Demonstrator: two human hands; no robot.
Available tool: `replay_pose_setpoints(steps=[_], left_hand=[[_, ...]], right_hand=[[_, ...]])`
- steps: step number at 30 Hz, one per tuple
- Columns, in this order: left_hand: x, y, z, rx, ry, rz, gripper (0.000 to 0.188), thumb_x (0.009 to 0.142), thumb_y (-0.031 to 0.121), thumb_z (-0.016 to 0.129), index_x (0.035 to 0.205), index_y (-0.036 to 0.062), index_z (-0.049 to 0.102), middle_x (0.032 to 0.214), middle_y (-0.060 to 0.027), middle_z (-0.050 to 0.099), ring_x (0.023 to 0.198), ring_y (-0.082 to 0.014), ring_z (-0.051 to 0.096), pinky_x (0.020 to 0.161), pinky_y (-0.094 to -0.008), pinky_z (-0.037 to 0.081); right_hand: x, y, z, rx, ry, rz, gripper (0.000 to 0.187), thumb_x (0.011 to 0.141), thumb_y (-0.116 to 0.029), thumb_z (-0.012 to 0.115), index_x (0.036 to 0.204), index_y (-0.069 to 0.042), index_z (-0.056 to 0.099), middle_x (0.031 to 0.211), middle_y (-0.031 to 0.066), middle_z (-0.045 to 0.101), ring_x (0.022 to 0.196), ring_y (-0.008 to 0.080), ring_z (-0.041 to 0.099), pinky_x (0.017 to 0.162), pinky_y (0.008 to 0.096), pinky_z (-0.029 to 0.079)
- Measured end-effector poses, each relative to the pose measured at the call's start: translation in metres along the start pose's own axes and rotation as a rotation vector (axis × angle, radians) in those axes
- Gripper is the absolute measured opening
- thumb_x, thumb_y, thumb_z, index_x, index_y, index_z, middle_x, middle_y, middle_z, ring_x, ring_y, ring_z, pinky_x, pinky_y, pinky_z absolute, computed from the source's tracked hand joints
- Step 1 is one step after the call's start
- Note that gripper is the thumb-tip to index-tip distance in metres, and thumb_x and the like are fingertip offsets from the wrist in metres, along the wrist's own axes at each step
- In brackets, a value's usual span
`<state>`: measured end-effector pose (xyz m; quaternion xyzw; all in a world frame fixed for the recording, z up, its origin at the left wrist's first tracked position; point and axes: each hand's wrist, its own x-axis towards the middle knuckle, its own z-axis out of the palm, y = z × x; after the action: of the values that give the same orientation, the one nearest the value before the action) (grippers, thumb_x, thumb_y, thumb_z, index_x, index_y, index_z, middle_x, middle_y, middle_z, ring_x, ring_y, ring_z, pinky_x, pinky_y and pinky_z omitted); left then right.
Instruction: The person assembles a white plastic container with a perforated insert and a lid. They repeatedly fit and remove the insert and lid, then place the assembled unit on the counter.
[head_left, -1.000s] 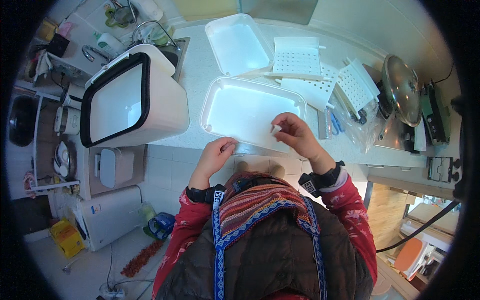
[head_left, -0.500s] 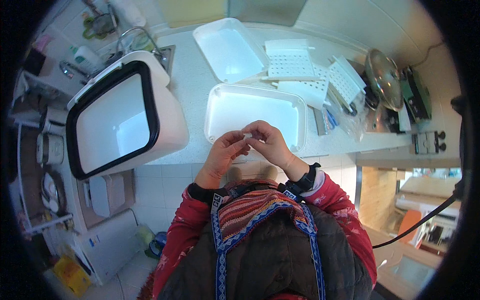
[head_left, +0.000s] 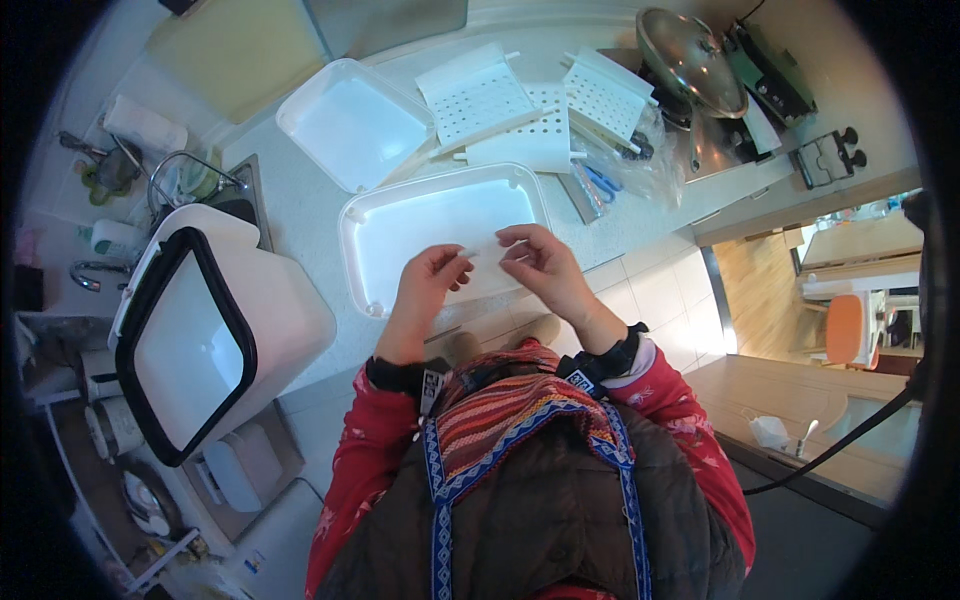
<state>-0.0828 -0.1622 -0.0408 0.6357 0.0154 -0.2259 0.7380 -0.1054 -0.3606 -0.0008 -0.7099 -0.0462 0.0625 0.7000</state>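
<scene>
Both my hands hover over the near edge of a shallow white plastic tray (head_left: 352, 262). My left hand (head_left: 428, 285) pinches a small white piece (head_left: 469, 254) between thumb and fingertips; the piece is too small to name. A short gap to the right, my right hand (head_left: 552, 272) has its thumb and forefinger parted, with nothing visible between them. Beyond the tray lies a second white tray (head_left: 352, 125). Perforated white plastic panels (head_left: 478, 98) are stacked beside it, and more perforated panels (head_left: 606, 98) lean to their right.
A tall white bin with a black rim (head_left: 240, 335) stands on the counter at left, close to the sink tap (head_left: 95, 272). Blue-handled scissors (head_left: 602, 183) lie by a clear plastic bag (head_left: 655, 165). At far right, a lidded pan (head_left: 692, 62) sits beyond the bag.
My hands were together around a small white piece; now they are apart, and the piece is in my left. The view has swung right, so the counter things appear further left.
</scene>
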Motion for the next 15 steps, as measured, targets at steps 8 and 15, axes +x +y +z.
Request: replay_pose_setpoints(steps=[8, 15], left_hand=[[0.078, -0.028, -0.022, 0.549, -0.029, -0.275, 0.018, 0.085, 0.017, 0.059, 0.084, -0.0007, 0.061, 0.067, -0.0062, 0.063, 0.054, -0.0119, 0.056, 0.048, -0.0254, 0.044], [0.086, -0.02, -0.033, 0.811, 0.036, -0.42, 0.028, 0.083, 0.02, 0.059, 0.065, -0.0013, 0.061, 0.057, -0.0107, 0.061, 0.045, -0.0177, 0.057, 0.047, -0.0308, 0.046]], right_hand=[[-0.024, -0.008, -0.071, 0.094, 0.1, -0.031, 0.019, 0.084, -0.003, 0.063, 0.102, -0.002, 0.058, 0.094, 0.0013, 0.061, 0.085, 0.0072, 0.057, 0.074, 0.0212, 0.047], [-0.054, -0.015, -0.147, 0.145, 0.171, 0.0, 0.016, 0.086, -0.002, 0.059, 0.101, 0.0, 0.057, 0.096, 0.0036, 0.06, 0.087, 0.01, 0.058, 0.077, 0.0231, 0.047]])
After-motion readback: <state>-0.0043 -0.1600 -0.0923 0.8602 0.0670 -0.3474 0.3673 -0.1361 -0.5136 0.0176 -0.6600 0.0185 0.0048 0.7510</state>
